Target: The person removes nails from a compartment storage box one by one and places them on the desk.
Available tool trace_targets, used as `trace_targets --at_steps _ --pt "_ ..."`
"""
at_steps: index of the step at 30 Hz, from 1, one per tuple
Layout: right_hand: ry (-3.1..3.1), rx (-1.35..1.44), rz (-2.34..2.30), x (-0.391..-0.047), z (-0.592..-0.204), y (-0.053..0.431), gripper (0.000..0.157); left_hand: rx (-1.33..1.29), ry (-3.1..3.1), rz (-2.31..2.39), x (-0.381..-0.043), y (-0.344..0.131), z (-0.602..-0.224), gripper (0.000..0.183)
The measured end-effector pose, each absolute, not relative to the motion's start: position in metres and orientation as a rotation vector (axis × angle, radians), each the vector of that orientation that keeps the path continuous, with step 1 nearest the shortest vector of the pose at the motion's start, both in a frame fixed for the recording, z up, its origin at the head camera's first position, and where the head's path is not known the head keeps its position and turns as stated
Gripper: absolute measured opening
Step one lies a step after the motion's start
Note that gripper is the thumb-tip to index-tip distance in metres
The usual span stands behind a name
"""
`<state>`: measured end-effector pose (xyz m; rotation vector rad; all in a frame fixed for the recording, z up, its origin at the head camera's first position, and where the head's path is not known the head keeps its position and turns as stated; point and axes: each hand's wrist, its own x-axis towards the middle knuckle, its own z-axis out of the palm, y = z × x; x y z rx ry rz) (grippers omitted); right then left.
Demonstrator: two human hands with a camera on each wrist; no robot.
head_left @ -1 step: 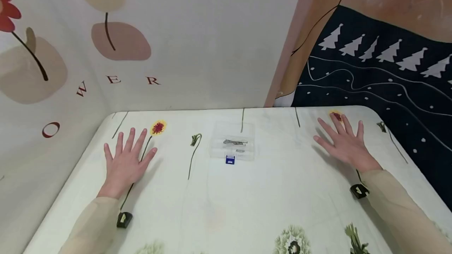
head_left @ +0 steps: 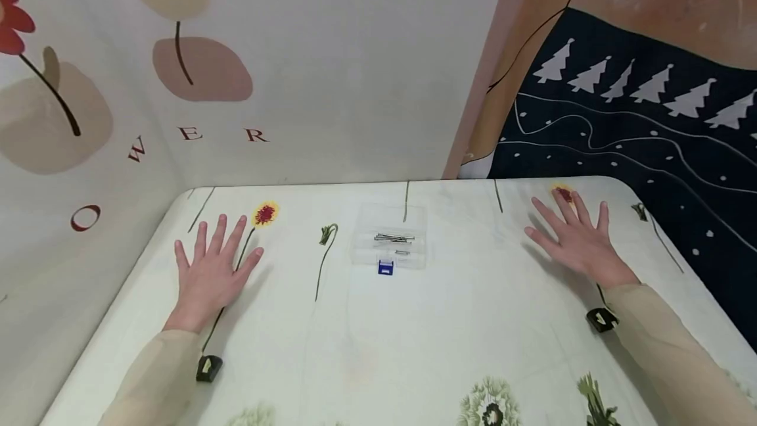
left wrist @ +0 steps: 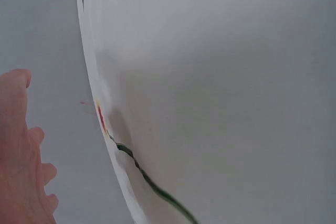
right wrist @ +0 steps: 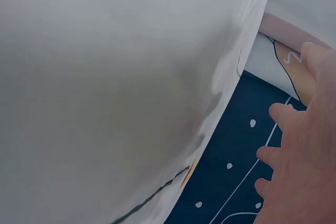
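Note:
A clear plastic box point(head_left: 362, 252) lies on the white cloth near the table's far edge, between the hands. Through it show several thin metal nails or screws point(head_left: 393, 238) and a smaller metal piece point(head_left: 402, 253). A blue latch point(head_left: 386, 268) sits at its near side. To the left of the box, the left hand point(head_left: 207, 281) is spread palm down, fingers straight, holding nothing. The right hand point(head_left: 579, 242) is spread likewise on the far right, also holding nothing. Shadows and both wrist views suggest the hands hover above the cloth.
The white tablecloth point(head_left: 414, 340) has printed flowers, stems and dandelions. A printed curtain point(head_left: 355, 84) hangs behind and to the left. A dark blue cloth with white trees point(head_left: 621, 123) hangs at the right, past the table's edge.

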<state>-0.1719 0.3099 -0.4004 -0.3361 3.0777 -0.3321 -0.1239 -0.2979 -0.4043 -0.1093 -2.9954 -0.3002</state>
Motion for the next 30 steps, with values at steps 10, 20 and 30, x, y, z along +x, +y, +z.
trace_targets --at_steps 10,20,30 --pt "3.09 -0.373 -0.303 -0.17 -0.401 0.306 0.076 -0.124 -2.997 -0.31 -0.124 -0.295 -0.399 0.076" --pt "3.109 -0.401 -0.246 -0.167 -0.397 0.306 0.074 -0.16 -2.99 -0.32 -0.121 -0.287 -0.399 0.075" --pt "3.101 -0.411 -0.254 -0.162 -0.398 0.302 0.075 -0.223 -3.002 -0.341 -0.12 -0.272 -0.399 0.074"
